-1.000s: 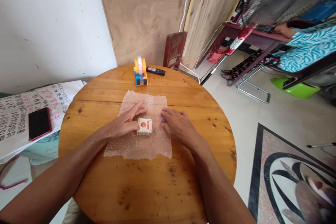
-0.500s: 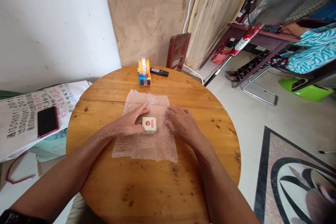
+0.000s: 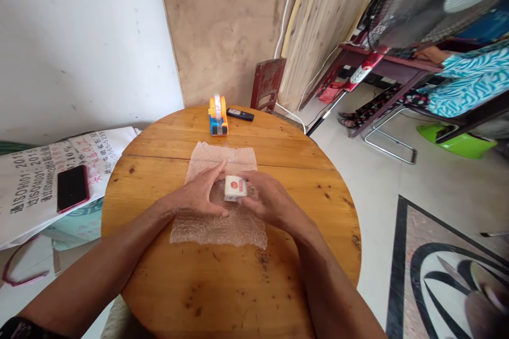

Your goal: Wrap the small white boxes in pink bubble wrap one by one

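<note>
A small white box [image 3: 235, 188] with red print is held at its right side between the thumb and fingers of my right hand [image 3: 267, 198]. Beneath it, a sheet of bubble wrap [image 3: 222, 230] lies flat on the round wooden table [image 3: 207, 286]. My left hand [image 3: 201, 193] rests over the left part of the wrap, thumb and fingers spread apart, just left of the box and holding nothing. Beyond the wrap stands an orange and blue tape dispenser [image 3: 218, 116], with a black marker-like object [image 3: 240, 114] lying beside it.
A phone [image 3: 72, 188] lies on printed white sacks [image 3: 32, 185] at the left. Behind the table stands a red wooden chair [image 3: 268, 83]. At the right are a fan [image 3: 421, 5] and a seated person in a blue patterned top [image 3: 469, 79].
My right hand has closed on the box, which has shifted slightly right and looks raised. My left hand has moved right, its thumb and fingers opened wider.
</note>
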### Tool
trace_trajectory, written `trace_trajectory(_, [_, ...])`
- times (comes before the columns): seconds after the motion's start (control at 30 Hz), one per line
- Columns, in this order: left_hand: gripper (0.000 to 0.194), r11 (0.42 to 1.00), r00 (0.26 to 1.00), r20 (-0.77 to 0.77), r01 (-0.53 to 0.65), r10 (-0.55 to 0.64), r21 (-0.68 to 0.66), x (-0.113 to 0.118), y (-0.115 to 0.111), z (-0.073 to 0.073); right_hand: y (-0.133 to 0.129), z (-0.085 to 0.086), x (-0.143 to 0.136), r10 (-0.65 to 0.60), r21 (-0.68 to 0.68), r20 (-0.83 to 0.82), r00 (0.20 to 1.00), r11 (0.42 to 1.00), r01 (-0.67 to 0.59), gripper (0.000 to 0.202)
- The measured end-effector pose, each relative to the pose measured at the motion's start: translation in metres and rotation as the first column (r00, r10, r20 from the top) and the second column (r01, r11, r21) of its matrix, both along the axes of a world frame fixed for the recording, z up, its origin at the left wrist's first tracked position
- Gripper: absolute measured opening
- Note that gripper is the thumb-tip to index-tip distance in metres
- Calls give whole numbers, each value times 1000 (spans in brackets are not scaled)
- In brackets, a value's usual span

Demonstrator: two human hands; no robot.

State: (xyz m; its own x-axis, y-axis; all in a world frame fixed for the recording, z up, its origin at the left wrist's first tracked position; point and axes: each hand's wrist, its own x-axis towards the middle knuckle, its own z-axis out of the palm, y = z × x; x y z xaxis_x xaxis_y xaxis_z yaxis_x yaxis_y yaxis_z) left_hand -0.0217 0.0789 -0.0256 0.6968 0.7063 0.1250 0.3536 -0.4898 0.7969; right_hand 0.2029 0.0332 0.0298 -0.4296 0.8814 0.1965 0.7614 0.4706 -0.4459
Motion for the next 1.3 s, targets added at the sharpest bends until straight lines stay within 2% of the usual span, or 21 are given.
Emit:
trace_trajectory(0.07, [127, 997, 999, -32, 24, -22, 73, 1, 1, -4, 0, 12, 20, -151, 5, 16, 988, 988, 151, 42])
trace_trajectory(0.13, [125, 992, 998, -47, 45, -39, 117, 1, 2, -5, 0, 18, 46, -325, 42, 56, 944, 946, 323, 41])
trace_trajectory(0.23, [124, 990, 998, -52, 51, -45, 134, 1, 2, -5, 3, 10, 83, -526, 55, 42, 849, 850, 524, 43])
trace_trajectory(0.3, [124, 990, 997, -58, 54, -47, 133, 1, 1, -3, 2, -1, 100, -566, -45, 103, 818, 819, 572, 46])
trace_trajectory(0.33, [123, 990, 997, -60, 57, -49, 131, 1, 1, -2, 1, -6, 105, -575, -55, 142, 806, 808, 586, 52])
trace_trajectory(0.43, [123, 990, 997, -48, 66, -61, 126, 0, 1, -1, -11, -9, 101, -589, 81, 117, 800, 808, 583, 71])
trace_trajectory(0.5, [122, 990, 997, -46, 69, -64, 125, 0, 1, 0, -22, -5, 82, -553, 167, 25, 833, 824, 542, 69])
trace_trajectory(0.53, [122, 990, 996, -52, 72, -66, 125, 0, 1, 0, -27, -4, 69, -495, 174, -19, 869, 854, 490, 61])
trace_trajectory(0.6, [121, 989, 995, -69, 82, -74, 122, 0, 2, 0, -32, -3, 38, -291, 164, -46, 956, 942, 294, 47])
trace_trajectory(0.63, [121, 989, 994, -73, 85, -77, 120, -1, 2, 0, -32, -5, 22, -207, 142, -54, 977, 967, 212, 45])
trace_trajectory(0.7, [121, 990, 995, -65, 85, -78, 114, -1, 2, 0, -24, -11, -4, -96, 119, -22, 995, 988, 98, 49])
trace_trajectory(0.77, [122, 990, 996, -49, 79, -73, 116, -1, 2, 0, -9, -19, -20, -70, 96, 48, 996, 993, 65, 56])
trace_trajectory(0.9, [122, 985, 991, -127, 72, -52, 159, -3, 2, 2, 18, -37, -21, -149, 65, 231, 961, 988, 137, 52])
trace_trajectory(1.03, [121, 978, 951, -306, 21, 44, 206, -6, 3, 8, 23, -50, -9, -139, 68, 270, 953, 990, 125, 55])
trace_trajectory(1.3, [132, 972, 872, -470, -26, 137, 235, -8, 5, 9, 24, -48, -1, -110, 44, 257, 960, 994, 102, 59])
